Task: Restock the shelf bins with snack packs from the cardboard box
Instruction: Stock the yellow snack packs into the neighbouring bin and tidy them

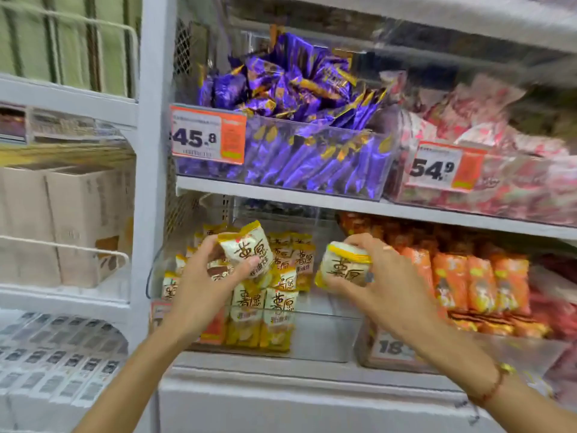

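My left hand (pixel 207 276) grips a white-and-yellow snack pack (pixel 246 248), tilted, above the left side of a clear shelf bin (pixel 324 335). My right hand (pixel 379 276) holds a small stack of the same packs (pixel 343 265) over the bin's right side. Several matching packs (pixel 274 307) stand in rows in the left half of that bin; its right half shows bare plastic. The cardboard box the packs come from is out of view.
Beside it on the same shelf is a bin of orange packs (pixel 480 282). The shelf above carries bins of purple packs (pixel 299 120) and pink packs (pixel 499 151), each with a price tag. Cartons (pixel 78 220) sit on the left rack behind a white upright (pixel 153 182).
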A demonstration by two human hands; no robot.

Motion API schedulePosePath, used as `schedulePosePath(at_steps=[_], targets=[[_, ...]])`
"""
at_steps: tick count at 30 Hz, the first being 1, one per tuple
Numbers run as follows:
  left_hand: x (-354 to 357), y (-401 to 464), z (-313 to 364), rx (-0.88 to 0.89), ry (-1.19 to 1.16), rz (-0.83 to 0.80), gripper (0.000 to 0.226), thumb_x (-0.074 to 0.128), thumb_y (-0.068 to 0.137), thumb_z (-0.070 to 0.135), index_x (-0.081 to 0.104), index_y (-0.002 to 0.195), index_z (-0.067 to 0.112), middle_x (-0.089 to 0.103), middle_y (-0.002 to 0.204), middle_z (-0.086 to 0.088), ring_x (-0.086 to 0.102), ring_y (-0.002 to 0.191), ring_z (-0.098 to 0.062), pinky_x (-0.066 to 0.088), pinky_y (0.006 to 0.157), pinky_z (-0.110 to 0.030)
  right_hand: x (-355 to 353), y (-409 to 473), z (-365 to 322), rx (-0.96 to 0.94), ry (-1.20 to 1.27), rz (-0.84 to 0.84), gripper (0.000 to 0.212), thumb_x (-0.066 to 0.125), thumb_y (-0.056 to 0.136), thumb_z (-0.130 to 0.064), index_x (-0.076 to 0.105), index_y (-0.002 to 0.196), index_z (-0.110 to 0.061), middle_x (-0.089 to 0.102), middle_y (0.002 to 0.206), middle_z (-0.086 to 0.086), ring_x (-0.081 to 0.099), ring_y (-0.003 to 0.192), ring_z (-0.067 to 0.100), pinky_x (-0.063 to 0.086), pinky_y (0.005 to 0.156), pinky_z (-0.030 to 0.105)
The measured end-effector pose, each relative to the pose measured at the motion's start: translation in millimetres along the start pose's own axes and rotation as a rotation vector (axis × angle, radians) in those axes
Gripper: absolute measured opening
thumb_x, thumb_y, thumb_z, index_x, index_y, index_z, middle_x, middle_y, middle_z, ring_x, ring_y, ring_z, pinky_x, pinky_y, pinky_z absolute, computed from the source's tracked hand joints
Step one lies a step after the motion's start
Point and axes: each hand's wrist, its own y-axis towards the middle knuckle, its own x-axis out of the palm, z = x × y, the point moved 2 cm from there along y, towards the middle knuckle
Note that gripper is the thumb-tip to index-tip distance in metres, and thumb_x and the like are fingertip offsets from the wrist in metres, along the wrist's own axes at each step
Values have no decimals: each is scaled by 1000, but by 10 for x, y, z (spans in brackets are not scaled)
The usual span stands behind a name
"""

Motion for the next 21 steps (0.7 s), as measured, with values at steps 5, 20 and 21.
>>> schedulePosePath(at_steps=[5, 20, 21], targets=[[182, 326, -204, 23, 62, -76, 37, 70, 71, 48, 60, 103, 32, 68, 100, 16, 59, 97, 6, 46, 84, -23, 480, 409, 76, 21, -348, -130, 59, 65, 86, -41, 33, 132, -22, 54, 117, 1, 55, 107, 24, 41, 67, 33], [137, 479, -435, -85, -39, -34, 42, 65, 72, 48, 58, 110, 31, 68, 109, 13, 62, 99, 4, 47, 84, -20, 1583, 750, 655, 761, 658, -236, 55, 88, 64, -23, 63, 109, -5, 66, 115, 3, 62, 107, 21, 51, 95, 40], [138, 477, -441, -88, -40, -36, 42, 66, 72, 48, 58, 110, 31, 68, 109, 13, 63, 101, 2, 48, 86, -22, 1579, 732, 653, 759, 625, -248, 50, 86, 66, -26, 65, 108, -6, 67, 113, 3, 63, 106, 20, 52, 94, 39]])
